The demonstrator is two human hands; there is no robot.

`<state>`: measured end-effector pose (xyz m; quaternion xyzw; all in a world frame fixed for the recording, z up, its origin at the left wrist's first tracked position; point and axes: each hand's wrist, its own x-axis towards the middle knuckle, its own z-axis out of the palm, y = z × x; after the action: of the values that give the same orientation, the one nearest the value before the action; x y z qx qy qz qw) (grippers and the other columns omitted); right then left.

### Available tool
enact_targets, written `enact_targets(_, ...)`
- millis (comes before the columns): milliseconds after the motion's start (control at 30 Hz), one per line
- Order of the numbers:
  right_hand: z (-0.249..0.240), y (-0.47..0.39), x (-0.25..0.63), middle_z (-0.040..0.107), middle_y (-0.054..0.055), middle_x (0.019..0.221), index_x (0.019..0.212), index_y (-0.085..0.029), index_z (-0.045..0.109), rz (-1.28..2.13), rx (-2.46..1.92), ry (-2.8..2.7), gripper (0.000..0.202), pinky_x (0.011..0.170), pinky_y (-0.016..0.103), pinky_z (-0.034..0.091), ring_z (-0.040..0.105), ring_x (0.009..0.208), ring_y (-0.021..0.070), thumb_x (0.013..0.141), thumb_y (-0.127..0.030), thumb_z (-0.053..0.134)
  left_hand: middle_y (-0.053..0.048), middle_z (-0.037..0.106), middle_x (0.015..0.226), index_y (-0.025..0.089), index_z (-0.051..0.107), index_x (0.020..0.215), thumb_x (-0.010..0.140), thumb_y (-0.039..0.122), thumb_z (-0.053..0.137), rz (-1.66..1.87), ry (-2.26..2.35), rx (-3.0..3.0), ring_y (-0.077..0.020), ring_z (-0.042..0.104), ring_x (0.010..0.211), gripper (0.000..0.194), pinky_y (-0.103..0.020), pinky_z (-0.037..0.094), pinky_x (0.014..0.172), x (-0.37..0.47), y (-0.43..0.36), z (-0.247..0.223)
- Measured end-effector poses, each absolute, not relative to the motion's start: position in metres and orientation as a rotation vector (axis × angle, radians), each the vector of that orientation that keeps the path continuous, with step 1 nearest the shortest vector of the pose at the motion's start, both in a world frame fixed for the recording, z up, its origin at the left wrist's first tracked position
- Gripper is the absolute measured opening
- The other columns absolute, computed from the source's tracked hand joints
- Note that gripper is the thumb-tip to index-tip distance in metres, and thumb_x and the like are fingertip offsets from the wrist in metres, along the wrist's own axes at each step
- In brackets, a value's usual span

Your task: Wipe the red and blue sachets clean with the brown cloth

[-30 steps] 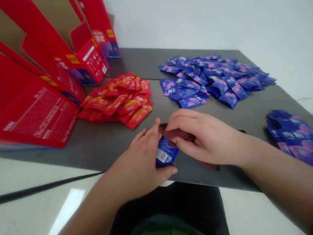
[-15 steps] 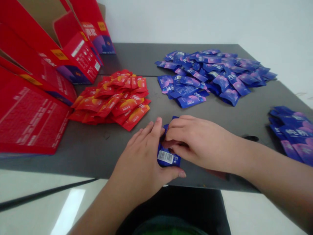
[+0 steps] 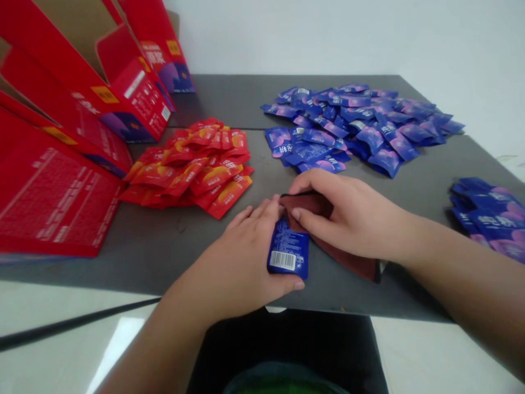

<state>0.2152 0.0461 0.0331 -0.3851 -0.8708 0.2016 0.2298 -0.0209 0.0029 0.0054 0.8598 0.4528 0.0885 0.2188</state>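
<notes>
A blue sachet (image 3: 289,253) lies on the grey table with its printed back and white barcode facing up. My left hand (image 3: 241,265) rests flat along the sachet's left side, fingers stretched out, with the thumb across its lower edge. In my right hand (image 3: 348,216) is a brown cloth (image 3: 348,257) with a dark edge, pinched between thumb and fingers. Part of the cloth covers the sachet's upper end, and the rest trails down to the right on the table.
Red-and-orange sachets (image 3: 192,169) are heaped left of centre. A large pile of blue-purple sachets (image 3: 361,120) lies at the back right, with a smaller stack (image 3: 492,213) at the right edge. Tall red boxes (image 3: 61,202) stand on the left. The table's front edge is close.
My right hand has moved up and right, and the brown cloth in it shows much more. More of the sachet's printed back is uncovered. My left hand has shifted slightly.
</notes>
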Motion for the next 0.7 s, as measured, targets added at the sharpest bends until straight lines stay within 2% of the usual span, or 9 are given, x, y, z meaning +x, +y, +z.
enact_targets(100,0.043,0.031,0.206,0.076,0.002,0.104,0.114,-0.019,0.069,0.761,-0.847,-2.491,0.019,0.084,0.031,0.050,0.070,0.092,0.0185,0.095,-0.017,0.068,-0.023,0.033,0.177,0.017,0.036,0.165,0.077,0.057,0.091,0.285,1.300,2.378,-0.0409,0.031,0.164,0.112,-0.061,0.029,0.134,-0.017,-0.001,0.000)
enact_targets(167,0.044,0.025,0.201,0.076,0.001,0.102,0.106,-0.020,0.072,0.908,-0.735,-2.594,0.014,0.091,0.031,0.051,0.070,0.097,0.0180,0.095,-0.012,0.068,-0.025,0.035,0.175,0.015,0.032,0.166,0.076,0.058,0.091,0.313,1.328,2.380,-0.0415,0.030,0.165,0.116,-0.062,0.031,0.132,-0.017,-0.004,-0.003)
enact_targets(233,0.041,0.024,0.198,0.076,0.002,0.103,0.101,-0.021,0.074,0.947,-0.698,-2.658,0.012,0.097,0.034,0.050,0.069,0.103,0.0193,0.096,-0.011,0.068,-0.027,0.038,0.173,0.013,0.023,0.169,0.073,0.061,0.093,0.330,1.359,2.370,-0.0427,0.034,0.163,0.128,-0.063,0.033,0.131,-0.017,-0.006,-0.005)
enact_targets(367,0.033,0.028,0.196,0.074,0.003,0.105,0.098,-0.020,0.073,0.763,-0.743,-2.689,0.007,0.102,0.038,0.047,0.066,0.106,0.0215,0.098,-0.014,0.069,-0.027,0.034,0.175,0.013,0.020,0.169,0.066,0.066,0.098,0.345,1.391,2.375,-0.0454,0.035,0.161,0.139,-0.062,0.035,0.131,-0.018,-0.007,-0.006)
enact_targets(533,0.028,0.031,0.195,0.070,0.007,0.104,0.100,-0.017,0.070,0.494,-0.824,-2.746,0.006,0.091,0.040,0.047,0.064,0.095,0.0238,0.102,-0.018,0.064,-0.029,0.031,0.175,0.008,0.025,0.167,0.064,0.067,0.099,0.328,1.406,2.344,-0.0455,0.036,0.161,0.140,-0.061,0.036,0.131,-0.017,-0.005,-0.001)
enact_targets(700,0.019,0.041,0.200,0.068,0.009,0.099,0.116,-0.018,0.070,0.134,-1.038,-2.753,0.017,0.081,0.040,0.047,0.065,0.089,0.0275,0.107,-0.024,0.057,-0.026,0.025,0.178,0.013,0.042,0.162,0.066,0.071,0.095,0.290,1.429,2.262,-0.0470,0.035,0.161,0.125,-0.063,0.034,0.131,-0.016,-0.001,0.002)
